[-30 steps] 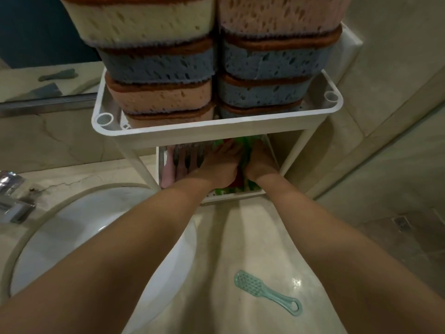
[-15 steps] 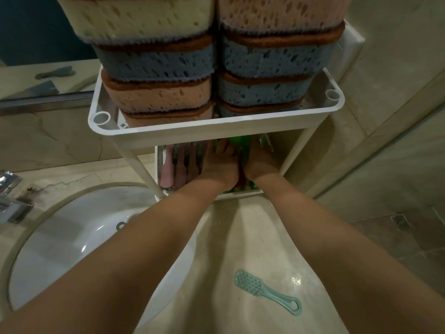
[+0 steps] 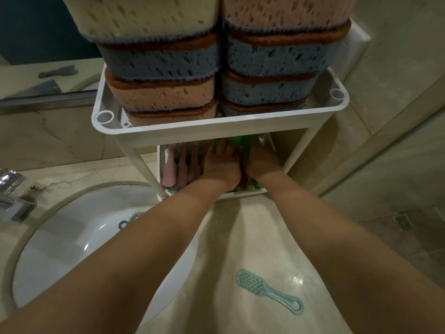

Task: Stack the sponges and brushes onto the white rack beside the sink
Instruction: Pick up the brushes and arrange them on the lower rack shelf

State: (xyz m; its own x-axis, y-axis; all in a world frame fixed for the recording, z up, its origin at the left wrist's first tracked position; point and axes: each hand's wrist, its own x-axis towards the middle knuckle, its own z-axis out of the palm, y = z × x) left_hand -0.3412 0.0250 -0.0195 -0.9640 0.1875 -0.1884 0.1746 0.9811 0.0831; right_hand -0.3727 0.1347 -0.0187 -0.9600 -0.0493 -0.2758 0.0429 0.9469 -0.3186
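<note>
A white rack (image 3: 216, 131) stands on the counter beside the sink (image 3: 72, 237). Its top tray holds two tall stacks of sponges (image 3: 159, 92), blue, orange, cream and pink. On the lower shelf (image 3: 243, 194) lie pink-handled brushes (image 3: 168, 174) at the left and green pads (image 3: 238, 141) at the right. My left hand (image 3: 221, 165) lies on the green pads with its fingers stretched out. My right hand (image 3: 261, 162) rests just beside it, and the top tray hides its fingers. A teal brush (image 3: 267, 291) lies on the counter between my forearms.
A chrome tap (image 3: 12, 196) sits at the left edge. A mirror (image 3: 36, 32) lines the wall behind the rack. The counter ends at the right, with tiled floor (image 3: 409, 237) below. The top tray overhangs the lower shelf closely.
Both hands stay on the green pads in the lower shelf, the left reaching slightly deeper. The teal brush has not moved.
</note>
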